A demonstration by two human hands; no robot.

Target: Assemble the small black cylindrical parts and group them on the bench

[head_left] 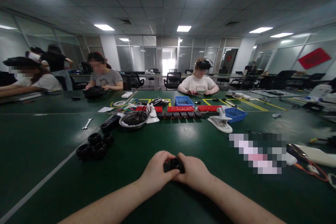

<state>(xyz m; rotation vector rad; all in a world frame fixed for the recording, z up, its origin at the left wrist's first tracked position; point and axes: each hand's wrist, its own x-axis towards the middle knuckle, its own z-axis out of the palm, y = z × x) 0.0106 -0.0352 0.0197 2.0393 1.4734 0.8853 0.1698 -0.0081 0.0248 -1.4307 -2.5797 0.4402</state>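
Between my two hands, low over the green table, is a small black round part (176, 163) with a dark hole in its face. The fingers of my left hand (158, 168) curl around its left side, the thumb along its lower edge. My right hand (193, 170) closes on it from the right, and its fingers partly hide the part. To the left, several glossy black ring-shaped parts (98, 150) lie clustered on the table. An open-ended wrench (87, 124) rests farther back on that side.
Across the table's middle stand a round metal dish (133, 120), a white clip base (221, 122), red power strips (180, 109) and blue bins (184, 101). A blurred patch (257, 154) and cables lie to the right. People (199, 83) sit at the far side.
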